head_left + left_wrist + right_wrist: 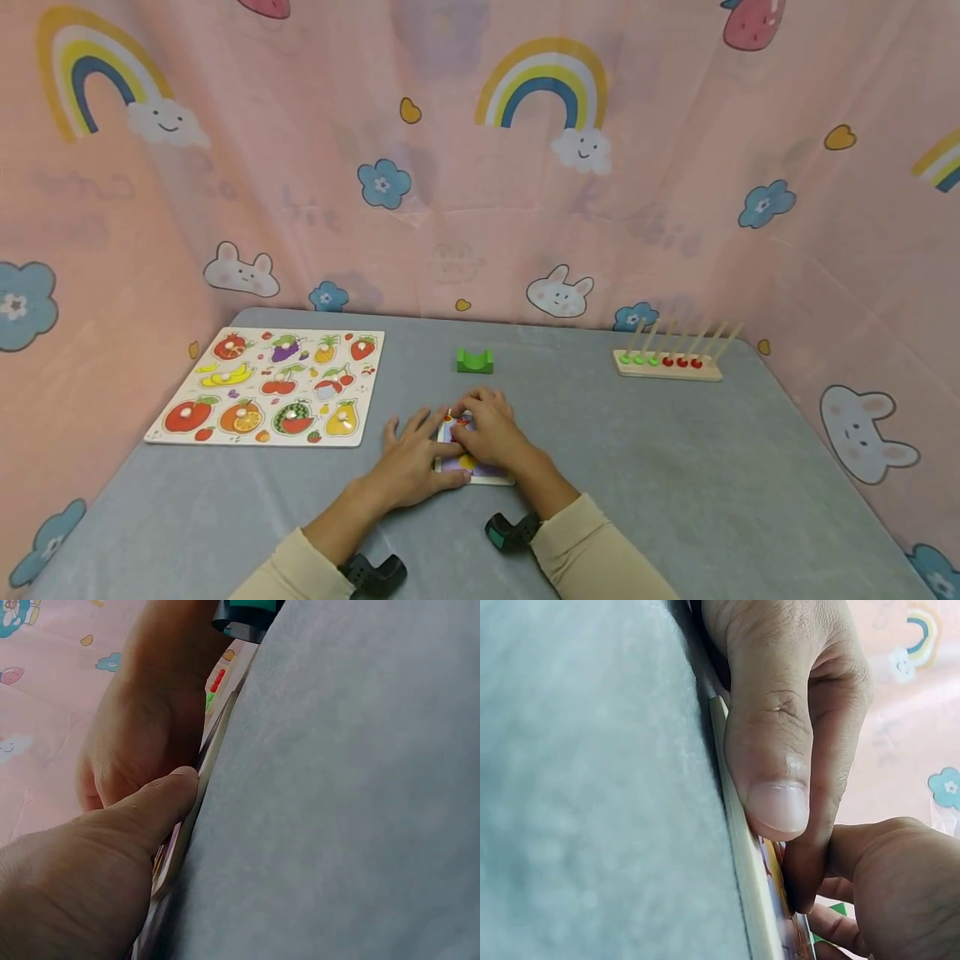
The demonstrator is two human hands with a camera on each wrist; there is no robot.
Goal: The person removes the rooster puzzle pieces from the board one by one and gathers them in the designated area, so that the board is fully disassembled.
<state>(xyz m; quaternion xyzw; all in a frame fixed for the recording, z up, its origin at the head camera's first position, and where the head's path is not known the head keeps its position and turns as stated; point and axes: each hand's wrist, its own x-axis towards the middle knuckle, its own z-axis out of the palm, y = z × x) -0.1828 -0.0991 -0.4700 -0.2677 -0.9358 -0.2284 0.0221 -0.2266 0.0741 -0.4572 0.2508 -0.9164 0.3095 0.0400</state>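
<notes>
A small flat wooden board (491, 477) with a colourful printed picture lies on the table under both hands. My left hand (411, 468) rests along its left side with spread fingers. The left thumb touches the near edge, and a finger reaches over the picture, as the right wrist view shows. Over the board's far part is my right hand (491, 429), its fingers bent down to the surface. Those fingertips are mostly hidden, so I cannot make out whether they pinch anything. In the left wrist view the board edge (216, 742) runs beneath the left thumb.
Left of the hands lies a large fruit puzzle board (251, 396) with knobs. A green curved block (475, 361) stands beyond them. A wooden peg rack (667, 367) with green and red beads is at the back right. Patterned pink cloth hangs behind the grey table (675, 483).
</notes>
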